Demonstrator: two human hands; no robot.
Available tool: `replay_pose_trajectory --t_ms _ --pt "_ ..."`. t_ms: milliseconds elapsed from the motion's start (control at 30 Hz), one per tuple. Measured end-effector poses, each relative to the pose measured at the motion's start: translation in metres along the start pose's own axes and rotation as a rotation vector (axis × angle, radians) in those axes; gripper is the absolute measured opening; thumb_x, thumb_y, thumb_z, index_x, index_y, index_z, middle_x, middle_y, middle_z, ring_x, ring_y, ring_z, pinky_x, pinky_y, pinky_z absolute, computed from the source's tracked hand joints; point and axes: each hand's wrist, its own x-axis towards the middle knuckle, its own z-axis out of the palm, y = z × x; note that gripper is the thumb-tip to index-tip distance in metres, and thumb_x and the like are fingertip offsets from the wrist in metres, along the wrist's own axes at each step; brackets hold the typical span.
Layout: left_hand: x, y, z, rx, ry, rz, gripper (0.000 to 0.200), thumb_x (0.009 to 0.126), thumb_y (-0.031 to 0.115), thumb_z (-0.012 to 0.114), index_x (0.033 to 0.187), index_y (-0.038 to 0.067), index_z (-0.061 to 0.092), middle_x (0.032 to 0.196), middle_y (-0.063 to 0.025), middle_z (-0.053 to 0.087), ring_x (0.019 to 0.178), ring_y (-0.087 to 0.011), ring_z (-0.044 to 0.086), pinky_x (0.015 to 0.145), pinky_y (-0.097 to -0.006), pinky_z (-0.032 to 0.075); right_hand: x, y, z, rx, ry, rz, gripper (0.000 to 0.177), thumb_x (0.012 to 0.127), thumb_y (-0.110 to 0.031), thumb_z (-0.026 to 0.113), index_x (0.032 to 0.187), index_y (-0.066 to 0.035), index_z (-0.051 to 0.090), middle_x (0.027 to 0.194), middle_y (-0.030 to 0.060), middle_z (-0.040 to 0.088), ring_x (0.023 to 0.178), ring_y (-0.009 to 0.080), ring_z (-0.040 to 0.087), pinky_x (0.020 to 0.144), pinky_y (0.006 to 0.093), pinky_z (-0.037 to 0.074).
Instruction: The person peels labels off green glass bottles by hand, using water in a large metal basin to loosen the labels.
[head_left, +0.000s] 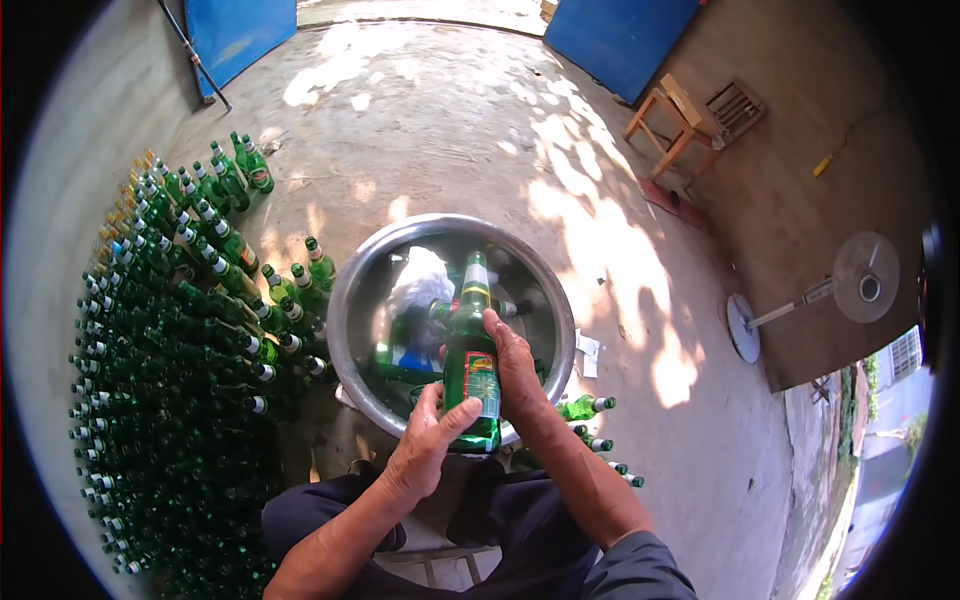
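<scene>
A green glass beer bottle [468, 345] with a red-and-gold label and a silvery neck label is held between my two hands, its neck pointing away from me. My left hand [428, 445] grips it near the base, thumb across the lower label. Along its right side my right hand [515, 370] is closed round the body, thumb toward the shoulder. Beneath the bottle is a large metal basin [357, 253] of water, with more green bottles and a whitish patch inside. The held bottle overlaps the basin's near rim in this view.
Many green bottles [190, 350] stand packed on the left, some beside the basin. Several more bottles [590, 406] lie at the basin's near right. A pedestal fan [742, 328], a wooden chair [672, 125] and a blue door [612, 45] are farther off to the right.
</scene>
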Motion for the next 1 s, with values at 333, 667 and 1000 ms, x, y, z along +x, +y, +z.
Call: replay_pose_trajectory --t_ms 333,667,1000 --pt "0.016 -0.005 -0.021 -0.387 -0.032 -0.05 0.049 0.106 0.047 0.051 0.134 0.007 0.055 0.116 -0.0087 0.068 0.099 -0.0223 0.07 0.086 -0.0422 0.06 0.0 0.001 0.017 -0.251 -0.157 -0.049 0.065 0.109 -0.054 0.038 0.135 0.004 0.056 0.123 0.014 0.065 0.109 0.0162 0.061 0.096 0.0318 0.049" --pt "0.027 0.004 -0.025 -0.278 0.085 0.21 0.05 0.108 0.045 0.046 0.139 0.006 0.055 0.127 -0.0086 0.067 0.114 -0.0213 0.066 0.101 -0.0396 0.052 -0.031 0.009 0.034 -0.608 -0.17 -0.402 0.063 0.111 -0.033 0.044 0.158 0.006 0.026 0.163 0.0221 0.032 0.151 0.0229 0.027 0.121 0.0318 0.023" --pt "0.027 0.014 -0.023 -0.216 0.091 0.266 0.055 0.107 0.047 0.048 0.142 0.005 0.051 0.132 -0.0113 0.063 0.116 -0.0229 0.064 0.102 -0.0394 0.052 -0.051 0.019 0.041 -0.91 -0.086 -0.833 0.063 0.099 -0.015 0.064 0.148 0.014 0.037 0.148 0.0386 0.042 0.141 0.049 0.042 0.116 0.0463 0.038"
